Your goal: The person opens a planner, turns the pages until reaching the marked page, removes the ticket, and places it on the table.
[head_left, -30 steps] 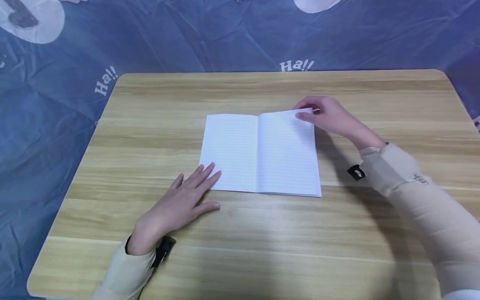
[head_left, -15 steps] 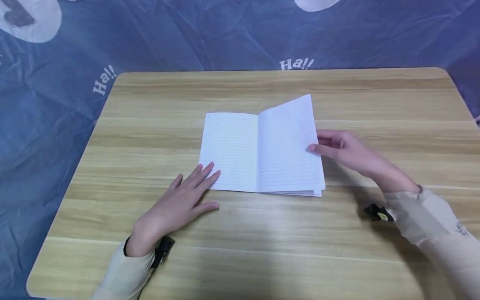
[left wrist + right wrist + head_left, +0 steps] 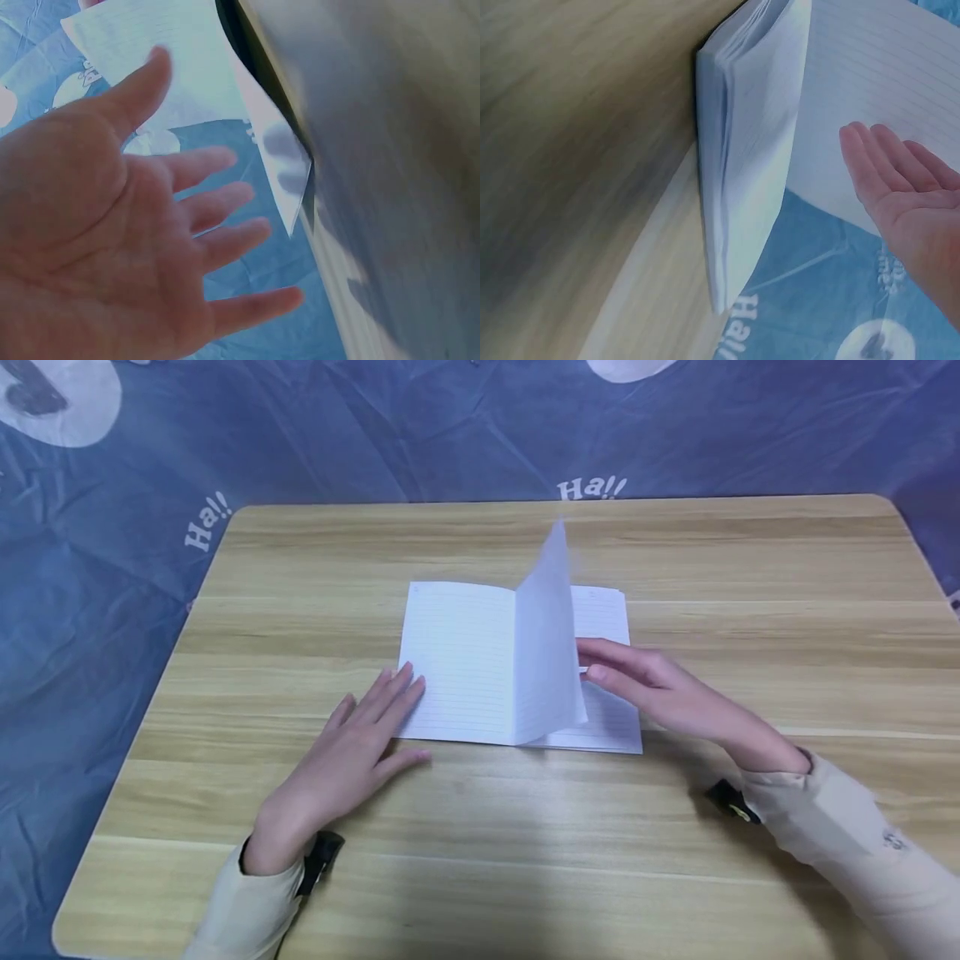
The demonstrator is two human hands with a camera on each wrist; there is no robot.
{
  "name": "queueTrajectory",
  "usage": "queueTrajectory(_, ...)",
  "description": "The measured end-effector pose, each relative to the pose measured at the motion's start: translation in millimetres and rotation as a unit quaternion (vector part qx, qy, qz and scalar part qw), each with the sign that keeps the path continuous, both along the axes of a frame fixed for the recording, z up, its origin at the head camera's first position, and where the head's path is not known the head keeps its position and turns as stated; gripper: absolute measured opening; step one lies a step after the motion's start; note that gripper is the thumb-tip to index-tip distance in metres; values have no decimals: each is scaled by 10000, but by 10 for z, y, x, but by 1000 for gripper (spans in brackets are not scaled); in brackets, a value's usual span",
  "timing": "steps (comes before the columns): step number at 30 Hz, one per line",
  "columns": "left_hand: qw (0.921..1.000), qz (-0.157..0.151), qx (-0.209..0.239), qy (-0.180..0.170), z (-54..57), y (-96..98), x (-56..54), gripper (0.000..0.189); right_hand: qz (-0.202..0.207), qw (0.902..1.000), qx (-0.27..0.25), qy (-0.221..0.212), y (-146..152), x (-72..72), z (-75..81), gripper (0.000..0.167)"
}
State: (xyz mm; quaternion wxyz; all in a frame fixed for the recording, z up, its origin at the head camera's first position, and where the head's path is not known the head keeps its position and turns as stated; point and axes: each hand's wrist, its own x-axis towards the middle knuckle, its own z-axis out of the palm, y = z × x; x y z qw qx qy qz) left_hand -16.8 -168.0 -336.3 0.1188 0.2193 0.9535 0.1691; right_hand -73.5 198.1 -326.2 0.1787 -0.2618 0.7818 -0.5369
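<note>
A lined notebook [image 3: 457, 668] lies spread on the table, and one loose page [image 3: 547, 652] stands raised near its spine. Behind that page is my right hand [image 3: 667, 693], whose straight fingers touch its far side; in the right wrist view the same hand [image 3: 907, 180] has its fingers together and extended before the lifted page [image 3: 840, 82]. My left hand [image 3: 341, 752] has its fingertips over the lower left corner of the left page. Its fingers are spread and hold nothing in the left wrist view, where the palm [image 3: 112, 210] shows.
Under the notebook is a wood-grain table [image 3: 480, 835] with rounded corners. A blue cloth [image 3: 337, 435] with white print hangs behind it and along its left side. Each wrist bears a dark strap, the left one [image 3: 321, 862] beside the sleeve cuff.
The page has gone from nearly flat on the right to standing upright near the spine. My right hand came down from the top corner, then moved left with the page. My left hand shifted slightly left.
</note>
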Motion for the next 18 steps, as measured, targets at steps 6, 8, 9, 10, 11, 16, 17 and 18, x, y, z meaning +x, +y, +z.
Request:
queueTrajectory(6, 9975, 232, 379, 545, 70, 0, -28, 82, 336, 9966, 678, 331, -161, -7, -8, 46)
queueTrajectory(8, 9956, 234, 505, 760, 90, -1, -43, 84, 535, 9943, 775, 505, -229, -14, -17, 48)
queueTrajectory(9, 9944, 224, 556, 872, 98, -3, -50, 86, 631, 9927, 831, 599, -264, -18, -22, 49)
queueTrajectory(10, 9932, 212, 588, 978, 107, -5, -56, 86, 731, 9908, 880, 726, -300, -22, -29, 49)
queueTrajectory(11, 9922, 220, 609, 1065, 114, -11, -60, 86, 809, 9880, 965, 896, -338, -28, -42, 50)
queueTrajectory(16, 9906, 210, 594, 1214, 137, -25, -69, 81, 1137, 9696, 1467, 1597, -496, -38, -107, 55)
queueTrajectory(17, 9916, 206, 557, 1145, 137, -26, -66, 79, 1193, 9653, 1550, 1728, -521, -40, -121, 55)
queueTrajectory(18, 9931, 198, 506, 1039, 130, -25, -61, 79, 1250, 9615, 1598, 1856, -543, -40, -132, 55)
